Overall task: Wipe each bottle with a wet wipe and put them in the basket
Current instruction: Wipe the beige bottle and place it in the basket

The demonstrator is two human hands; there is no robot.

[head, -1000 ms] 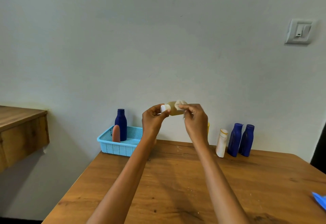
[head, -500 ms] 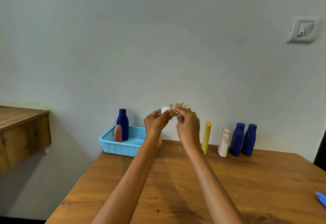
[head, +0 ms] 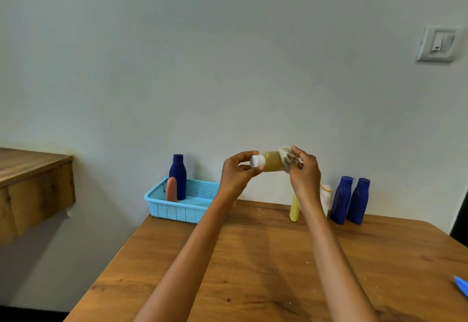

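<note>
Our left hand (head: 236, 173) is pinching the white cap of a small yellowish plastic bottle (head: 272, 161), held sideways in mid-air.
Our right hand (head: 302, 171) is gripping a crumpled white wet wipe (head: 287, 157) against its base, right of the light-blue plastic basket (head: 177, 211) on the wooden table (head: 266, 258).

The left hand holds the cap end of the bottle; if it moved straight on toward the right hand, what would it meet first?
The left hand would run along the yellowish bottle and first meet the wet wipe held by the right hand.

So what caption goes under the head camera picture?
Left hand holds small yellow white-capped bottle while right hand rubs it with crumpled wet wipe.
</note>
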